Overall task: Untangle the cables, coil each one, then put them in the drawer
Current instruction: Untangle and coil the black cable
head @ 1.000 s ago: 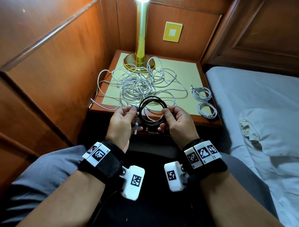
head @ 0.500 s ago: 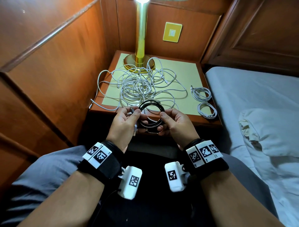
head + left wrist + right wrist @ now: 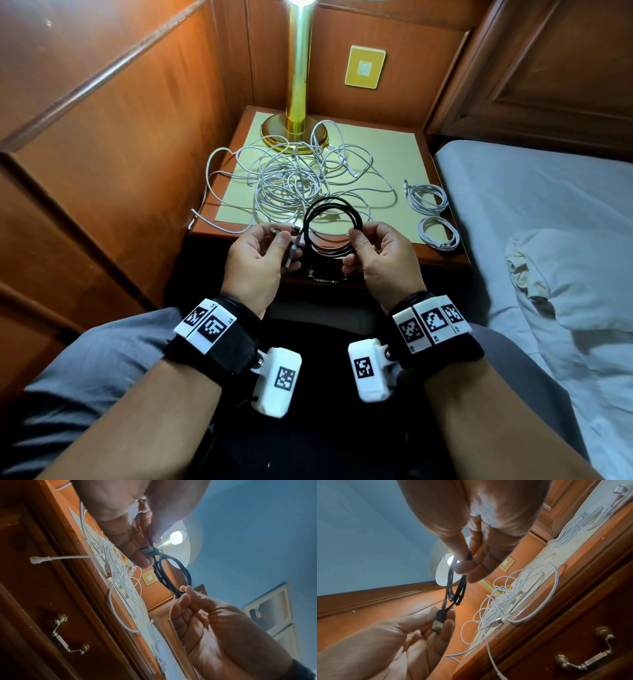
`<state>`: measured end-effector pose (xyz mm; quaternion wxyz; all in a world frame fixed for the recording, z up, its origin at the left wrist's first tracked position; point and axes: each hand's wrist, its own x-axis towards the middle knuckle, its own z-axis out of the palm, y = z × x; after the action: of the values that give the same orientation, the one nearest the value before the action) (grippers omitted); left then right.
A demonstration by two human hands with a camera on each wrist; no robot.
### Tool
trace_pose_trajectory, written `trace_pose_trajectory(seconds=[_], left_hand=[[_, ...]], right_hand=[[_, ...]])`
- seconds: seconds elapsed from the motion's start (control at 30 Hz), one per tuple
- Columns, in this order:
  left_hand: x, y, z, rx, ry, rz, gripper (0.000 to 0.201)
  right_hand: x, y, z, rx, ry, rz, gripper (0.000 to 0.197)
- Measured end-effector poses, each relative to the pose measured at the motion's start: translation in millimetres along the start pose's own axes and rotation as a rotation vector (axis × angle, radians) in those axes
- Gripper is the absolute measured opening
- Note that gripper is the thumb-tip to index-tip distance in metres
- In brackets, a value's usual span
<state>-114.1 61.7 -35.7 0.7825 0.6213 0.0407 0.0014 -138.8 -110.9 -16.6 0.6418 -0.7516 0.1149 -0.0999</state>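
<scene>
A coiled black cable [image 3: 332,224] hangs in the air just in front of the nightstand. My right hand [image 3: 371,250] pinches the right side of the coil [image 3: 468,557] between thumb and fingers. My left hand [image 3: 270,246] pinches the cable's USB plug end [image 3: 438,620] at the left of the coil [image 3: 164,573]. A tangle of white cables [image 3: 294,178] lies spread on the nightstand top behind the coil. Two coiled white cables [image 3: 432,214] lie at its right edge. The drawer [image 3: 56,628] under the top is closed, its metal handle [image 3: 583,655] visible.
A brass lamp [image 3: 297,102] stands at the back of the nightstand [image 3: 445,253], lit. Wood panelling closes in the left and back. A bed with a white sheet and pillow [image 3: 575,274] lies to the right. One white plug [image 3: 38,559] hangs over the nightstand's front edge.
The black coil has tilted up again from a flatter pose. My left hand has shifted its pinch to the plug end, while my right hand keeps hold of the coil's right side.
</scene>
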Motion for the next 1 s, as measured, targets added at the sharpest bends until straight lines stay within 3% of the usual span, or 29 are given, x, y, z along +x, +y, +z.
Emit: trace_pose_trajectory(seconds=[0.13, 0.4, 0.5, 0.63, 0.8, 1.0], left_hand=[[0, 2, 0, 0.016, -0.035, 0.031, 0.016], [1, 7, -1, -0.078, -0.088, -0.016, 0.018], [1, 5, 1, -0.052, -0.085, -0.012, 0.015], [2, 2, 6, -0.072, -0.049, -0.036, 0.010], [11, 3, 1, -0.091, 0.025, -0.006, 0.009], [8, 2, -4, -0.115, -0.028, -0.086, 0.011]], right_hand=[[-1, -1, -3, -0.107, 0.023, -0.053, 0.007], [-4, -4, -4, -0.104, 0.005, -0.058, 0.007], [-3, -5, -1, -0.037, 0.030, -0.029, 0.008], [-1, -9, 1, 0.239, 0.088, 0.080, 0.011], [-2, -6, 5, 0.188, 0.037, 0.051, 0.009], [-1, -8, 3, 0.262, -0.054, 0.101, 0.008]])
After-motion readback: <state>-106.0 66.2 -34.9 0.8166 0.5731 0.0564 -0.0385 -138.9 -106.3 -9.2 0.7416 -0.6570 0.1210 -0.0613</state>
